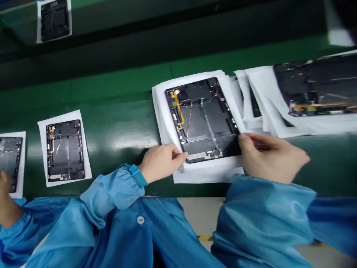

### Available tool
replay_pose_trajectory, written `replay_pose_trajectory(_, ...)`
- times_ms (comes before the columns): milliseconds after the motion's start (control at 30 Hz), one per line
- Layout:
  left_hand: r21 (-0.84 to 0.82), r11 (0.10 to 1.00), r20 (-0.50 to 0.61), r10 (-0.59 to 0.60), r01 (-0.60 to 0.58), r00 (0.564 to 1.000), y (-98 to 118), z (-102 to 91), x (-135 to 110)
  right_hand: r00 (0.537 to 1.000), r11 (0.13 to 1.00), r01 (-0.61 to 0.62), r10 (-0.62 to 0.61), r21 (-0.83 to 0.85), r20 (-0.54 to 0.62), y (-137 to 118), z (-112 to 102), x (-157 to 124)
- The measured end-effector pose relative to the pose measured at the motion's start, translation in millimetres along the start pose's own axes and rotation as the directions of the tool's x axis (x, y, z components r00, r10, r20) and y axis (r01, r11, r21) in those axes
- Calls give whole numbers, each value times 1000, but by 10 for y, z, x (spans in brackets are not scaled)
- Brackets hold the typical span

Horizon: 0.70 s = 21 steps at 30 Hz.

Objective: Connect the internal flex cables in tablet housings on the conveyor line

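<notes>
An opened tablet [203, 126] lies on a stack of white sheets [208, 174] in front of me. Its dark inner side faces up, with an orange flex cable along the left edge and a silvery strip down the middle. My left hand [163, 160] grips its lower left corner, thumb on the rim and fingers partly hidden underneath. At the lower right corner, my right hand [272, 158] pinches the edge between thumb and curled fingers.
A second opened tablet [66, 152] rests on paper to the left. Beyond it, a co-worker's hand [5, 186] touches another tablet [13, 160]. Overlapping sheets [262, 89] and a tablet [320, 87] are at right. One more tablet [55, 20] sits across the green bench [117, 123].
</notes>
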<state>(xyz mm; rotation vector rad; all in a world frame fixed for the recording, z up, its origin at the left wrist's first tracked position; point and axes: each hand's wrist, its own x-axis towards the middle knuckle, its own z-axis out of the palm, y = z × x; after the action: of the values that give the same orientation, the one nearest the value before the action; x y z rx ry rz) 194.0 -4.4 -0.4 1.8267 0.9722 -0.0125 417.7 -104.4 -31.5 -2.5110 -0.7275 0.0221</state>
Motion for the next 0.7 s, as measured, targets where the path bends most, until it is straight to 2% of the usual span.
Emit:
replay_pose_trajectory(67,-8,999,0,-35,35,999,9,7,8,999,1000,13,-13,15,46,29,-12,16)
replay_pose_trajectory(133,-64,998,23,-20,21,1000,10,4,7,997,999,40,-41,21,69,59,-16,31)
replay_pose_trajectory(300,-313,940,34,155,-137,987,52,-26,-33,1000,1000,21,-21,14,14,76,-1,39)
replay_pose_trajectory(367,-379,914,34,173,-147,984,86,-26,-50,1000,1000,4,-5,29,23,47,-7,23)
replay_pose_trajectory(533,-467,884,-25,29,-37,999,205,96,9,997,997,-53,50,56,59,-12,-45,-11)
replay_pose_trajectory(633,-505,863,-81,-14,-28,997,324,167,68,997,997,-65,64,33,47,23,-59,8)
replay_pose_trajectory(700,-508,861,-94,-27,-25,995,406,165,88,995,998,-53,55,-26,85,60,-68,33)
